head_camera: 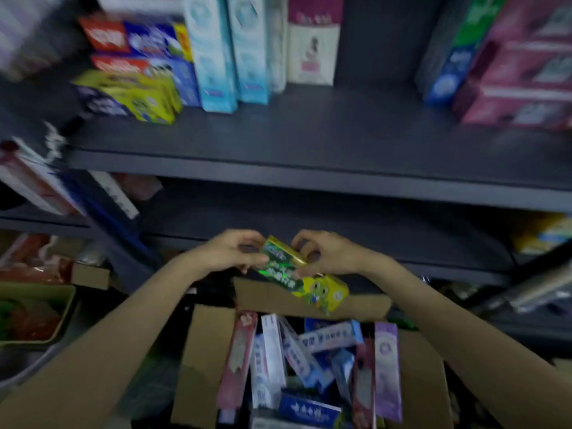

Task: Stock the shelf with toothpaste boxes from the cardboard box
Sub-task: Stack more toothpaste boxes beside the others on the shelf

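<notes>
Both forearms were bare and reached fwd, converging near the centre. The left hand (230,252), at approx. 10 o'clock of the right hand (325,253), had curled fingers pinching sth. Right hand fingers were curled too, thumb downward, wrists slightly bent.
</notes>
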`<control>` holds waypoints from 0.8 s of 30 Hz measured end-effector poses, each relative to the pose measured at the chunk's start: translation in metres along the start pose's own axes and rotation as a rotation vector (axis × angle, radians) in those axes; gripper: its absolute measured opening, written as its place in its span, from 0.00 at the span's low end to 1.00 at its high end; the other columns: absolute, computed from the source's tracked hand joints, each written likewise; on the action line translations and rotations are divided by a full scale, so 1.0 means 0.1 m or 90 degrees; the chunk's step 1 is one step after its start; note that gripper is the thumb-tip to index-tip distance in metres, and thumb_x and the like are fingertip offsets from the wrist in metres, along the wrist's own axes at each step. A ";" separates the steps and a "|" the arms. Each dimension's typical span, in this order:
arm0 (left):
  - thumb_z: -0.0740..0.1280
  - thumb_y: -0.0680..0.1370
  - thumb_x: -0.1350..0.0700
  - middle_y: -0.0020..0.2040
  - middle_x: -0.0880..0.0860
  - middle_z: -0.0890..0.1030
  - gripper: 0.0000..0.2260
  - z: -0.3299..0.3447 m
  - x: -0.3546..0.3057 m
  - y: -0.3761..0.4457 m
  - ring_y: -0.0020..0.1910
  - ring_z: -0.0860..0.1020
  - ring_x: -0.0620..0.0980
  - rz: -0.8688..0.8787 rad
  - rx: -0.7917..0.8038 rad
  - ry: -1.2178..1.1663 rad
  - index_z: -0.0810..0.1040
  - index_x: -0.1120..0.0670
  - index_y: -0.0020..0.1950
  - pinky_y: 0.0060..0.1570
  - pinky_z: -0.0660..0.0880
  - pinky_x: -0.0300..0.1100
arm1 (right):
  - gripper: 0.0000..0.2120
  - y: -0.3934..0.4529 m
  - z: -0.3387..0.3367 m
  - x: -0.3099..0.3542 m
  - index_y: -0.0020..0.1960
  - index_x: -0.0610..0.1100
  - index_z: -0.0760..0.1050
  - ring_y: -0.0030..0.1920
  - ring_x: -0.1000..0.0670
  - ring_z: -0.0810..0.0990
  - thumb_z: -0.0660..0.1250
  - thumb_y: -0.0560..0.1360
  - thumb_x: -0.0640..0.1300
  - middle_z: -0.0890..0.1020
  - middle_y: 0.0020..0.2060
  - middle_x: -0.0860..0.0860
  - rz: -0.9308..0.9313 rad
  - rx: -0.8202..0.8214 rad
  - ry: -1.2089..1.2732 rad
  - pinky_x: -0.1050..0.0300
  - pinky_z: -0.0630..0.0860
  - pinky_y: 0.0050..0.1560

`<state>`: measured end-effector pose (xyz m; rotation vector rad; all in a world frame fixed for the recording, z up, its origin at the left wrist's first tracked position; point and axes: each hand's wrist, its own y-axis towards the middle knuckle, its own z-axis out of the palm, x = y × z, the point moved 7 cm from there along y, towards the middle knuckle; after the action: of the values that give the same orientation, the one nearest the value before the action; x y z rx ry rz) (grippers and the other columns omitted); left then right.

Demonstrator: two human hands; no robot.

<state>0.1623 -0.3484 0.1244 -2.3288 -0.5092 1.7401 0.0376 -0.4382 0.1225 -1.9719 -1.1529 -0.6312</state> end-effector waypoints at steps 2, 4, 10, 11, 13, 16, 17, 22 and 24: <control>0.64 0.75 0.68 0.34 0.43 0.82 0.08 -0.52 -0.24 -0.23 0.32 0.78 0.37 0.038 -0.088 -0.053 0.75 0.55 0.46 0.31 0.74 0.30 | 0.17 -0.02 -0.27 0.41 0.48 0.50 0.69 0.42 0.52 0.72 0.75 0.67 0.51 0.75 0.40 0.54 -0.029 -0.022 -0.227 0.60 0.65 0.37; 0.61 0.76 0.68 0.36 0.45 0.82 0.09 -0.98 -0.36 -0.45 0.33 0.80 0.38 0.065 -0.173 -0.136 0.75 0.54 0.47 0.34 0.76 0.30 | 0.16 -0.03 -0.53 0.83 0.45 0.50 0.68 0.40 0.51 0.70 0.74 0.67 0.51 0.73 0.37 0.54 -0.068 -0.095 -0.306 0.59 0.59 0.35; 0.60 0.78 0.67 0.51 0.54 0.76 0.14 -1.89 -0.52 -0.81 0.43 0.77 0.45 0.147 -0.451 -0.301 0.71 0.61 0.63 0.44 0.79 0.35 | 0.12 0.33 -0.94 1.68 0.52 0.40 0.76 0.38 0.53 0.78 0.71 0.72 0.43 0.82 0.42 0.45 -0.144 -0.286 -0.120 0.58 0.75 0.45; 0.60 0.78 0.68 0.53 0.55 0.74 0.16 -2.00 -0.52 -0.85 0.42 0.76 0.46 0.151 -0.525 -0.320 0.69 0.63 0.65 0.48 0.78 0.39 | 0.10 0.45 -0.95 1.77 0.51 0.39 0.75 0.33 0.56 0.79 0.70 0.73 0.42 0.83 0.42 0.42 -0.138 -0.306 -0.086 0.60 0.76 0.43; 0.59 0.78 0.70 0.56 0.57 0.72 0.17 -2.13 -0.48 -0.88 0.42 0.75 0.47 0.146 -0.610 -0.331 0.68 0.65 0.67 0.49 0.77 0.39 | 0.08 0.75 -0.93 1.93 0.50 0.37 0.72 0.25 0.61 0.78 0.68 0.75 0.40 0.83 0.43 0.39 -0.124 -0.325 -0.054 0.67 0.75 0.36; 0.59 0.78 0.68 0.63 0.58 0.73 0.15 -2.19 -0.39 -0.83 0.47 0.77 0.50 0.108 -0.627 -0.278 0.70 0.63 0.65 0.38 0.77 0.32 | 0.12 1.17 -0.87 2.16 0.57 0.38 0.70 0.40 0.46 0.84 0.66 0.76 0.40 0.80 0.46 0.39 -0.108 -0.318 -0.038 0.56 0.79 0.46; 0.59 0.79 0.68 0.65 0.58 0.72 0.15 -2.20 -0.36 -0.81 0.50 0.77 0.52 0.098 -0.627 -0.276 0.70 0.62 0.66 0.42 0.77 0.34 | 0.16 1.28 -0.84 2.22 0.62 0.38 0.68 0.43 0.43 0.84 0.65 0.77 0.40 0.78 0.47 0.41 -0.097 -0.306 -0.028 0.54 0.79 0.48; 0.58 0.79 0.69 0.67 0.61 0.70 0.16 -2.23 -0.32 -0.76 0.60 0.74 0.58 0.083 -0.619 -0.292 0.68 0.65 0.66 0.57 0.71 0.43 | 0.16 1.65 -0.80 2.31 0.61 0.36 0.69 0.49 0.40 0.82 0.66 0.76 0.41 0.78 0.54 0.39 -0.039 -0.320 0.036 0.47 0.78 0.52; 0.58 0.79 0.69 0.67 0.61 0.70 0.16 -2.21 -0.31 -0.75 0.60 0.74 0.58 0.078 -0.609 -0.280 0.68 0.65 0.67 0.55 0.72 0.44 | 0.18 1.70 -0.83 2.30 0.62 0.35 0.68 0.54 0.40 0.79 0.66 0.77 0.43 0.77 0.57 0.39 -0.016 -0.353 0.058 0.49 0.77 0.54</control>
<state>0.3536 -0.2792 0.2427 -2.4945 -1.6010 2.4558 0.2919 -0.4409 0.2766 -2.3526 -1.0181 -1.1364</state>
